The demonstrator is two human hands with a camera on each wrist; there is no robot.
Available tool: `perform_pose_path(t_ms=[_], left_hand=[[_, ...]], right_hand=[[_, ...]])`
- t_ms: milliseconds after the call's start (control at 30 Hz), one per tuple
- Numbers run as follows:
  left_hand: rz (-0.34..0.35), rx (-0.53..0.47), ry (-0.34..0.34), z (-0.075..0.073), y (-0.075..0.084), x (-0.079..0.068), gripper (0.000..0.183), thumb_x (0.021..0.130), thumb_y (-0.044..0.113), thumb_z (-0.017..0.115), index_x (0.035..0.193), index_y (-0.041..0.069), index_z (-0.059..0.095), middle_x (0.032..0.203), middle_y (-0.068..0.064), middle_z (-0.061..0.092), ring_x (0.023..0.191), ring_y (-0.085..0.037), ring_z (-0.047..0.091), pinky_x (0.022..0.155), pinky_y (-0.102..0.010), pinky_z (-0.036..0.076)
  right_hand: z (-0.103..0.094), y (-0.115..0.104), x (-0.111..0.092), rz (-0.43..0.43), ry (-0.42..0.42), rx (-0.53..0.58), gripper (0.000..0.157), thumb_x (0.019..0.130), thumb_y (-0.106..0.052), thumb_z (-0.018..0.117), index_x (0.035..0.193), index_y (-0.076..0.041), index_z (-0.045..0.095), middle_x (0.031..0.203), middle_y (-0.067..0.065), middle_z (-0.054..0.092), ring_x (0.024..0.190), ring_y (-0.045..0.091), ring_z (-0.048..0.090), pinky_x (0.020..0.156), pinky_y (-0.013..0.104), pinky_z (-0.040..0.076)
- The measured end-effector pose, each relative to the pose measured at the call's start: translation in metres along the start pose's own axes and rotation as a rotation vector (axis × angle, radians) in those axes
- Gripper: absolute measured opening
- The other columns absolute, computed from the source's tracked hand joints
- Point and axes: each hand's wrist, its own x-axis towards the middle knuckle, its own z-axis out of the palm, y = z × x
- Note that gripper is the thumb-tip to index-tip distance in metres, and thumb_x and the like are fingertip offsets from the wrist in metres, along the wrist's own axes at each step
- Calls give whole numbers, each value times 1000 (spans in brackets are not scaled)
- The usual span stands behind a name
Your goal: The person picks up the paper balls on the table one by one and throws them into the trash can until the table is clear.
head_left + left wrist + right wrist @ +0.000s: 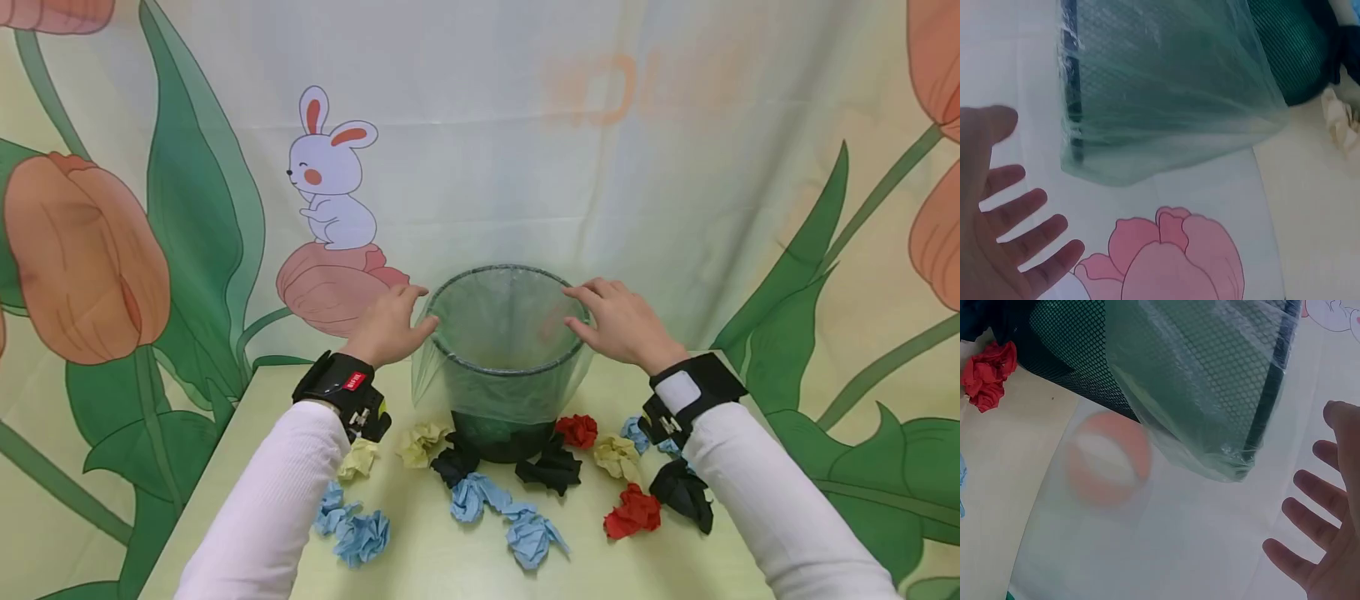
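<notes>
A dark mesh wastebasket (pixel 504 437) stands upright on the table, lined with a thin green translucent bin bag (pixel 498 396) whose edge is folded over the rim and hangs outside. My left hand (pixel 393 325) is by the left side of the rim, fingers spread. In the left wrist view a gap separates the left hand (pixel 1007 219) from the bag (pixel 1166 94). On the opposite side my right hand (pixel 622 321) mirrors it with fingers apart. The right wrist view likewise has the right hand (pixel 1329 519) apart from the bag (pixel 1204 394). Neither hand holds anything.
Crumpled paper balls lie round the basket: blue (pixel 531 537), red (pixel 633 511), black (pixel 682 493) and yellow (pixel 423 443), several in all. Behind the table (pixel 442 575) hangs a curtain (pixel 480 167) printed with tulips and a rabbit.
</notes>
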Motion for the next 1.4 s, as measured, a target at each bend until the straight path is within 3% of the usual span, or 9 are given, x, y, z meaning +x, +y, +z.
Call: perform_pose_path(t_ms=[167, 367, 633, 900, 1167, 1400], left_hand=[[-18, -58, 96, 4, 3, -1, 45, 90, 24, 55, 128, 0, 49, 120, -20, 54, 107, -33, 53, 89, -45, 46], [-97, -134, 178, 9, 6, -2, 35, 87, 20, 58, 117, 1, 58, 105, -18, 62, 94, -31, 59, 76, -41, 51], [-242, -319, 184, 14, 13, -5, 30, 87, 15, 57, 112, -1, 58, 88, -15, 61, 61, -23, 65, 56, -29, 55], [-312, -430, 208, 25, 9, -1, 26, 85, 11, 58, 108, 1, 58, 89, -14, 60, 63, -23, 67, 55, -26, 56], [-316, -520, 207, 34, 6, -1, 27, 83, 7, 60, 108, -2, 59, 89, -19, 60, 60, -24, 65, 56, -29, 56], [-397, -706, 173, 39, 2, 2, 37, 83, 7, 58, 117, -3, 54, 94, -18, 57, 67, -25, 66, 64, -35, 57]], right_hand=[[6, -1, -5, -48, 87, -20, 43, 91, -32, 56, 127, -9, 54, 117, 15, 55, 102, 32, 52, 78, 43, 48], [12, -4, -13, -102, 174, -39, 39, 89, -30, 58, 123, -9, 57, 108, 13, 57, 92, 30, 53, 71, 39, 48], [19, -8, -25, -142, 231, -39, 38, 87, -28, 62, 119, -8, 59, 103, 12, 56, 87, 27, 53, 69, 36, 47], [28, -8, -40, -174, 299, -48, 36, 84, -25, 66, 114, -6, 61, 101, 12, 56, 84, 26, 53, 63, 34, 46], [38, -7, -58, -191, 307, -62, 34, 82, -23, 68, 111, -7, 61, 97, 10, 57, 78, 23, 51, 58, 31, 44], [47, -8, -72, -178, 282, -55, 36, 81, -24, 68, 112, -8, 61, 97, 9, 56, 80, 23, 51, 59, 31, 46]])
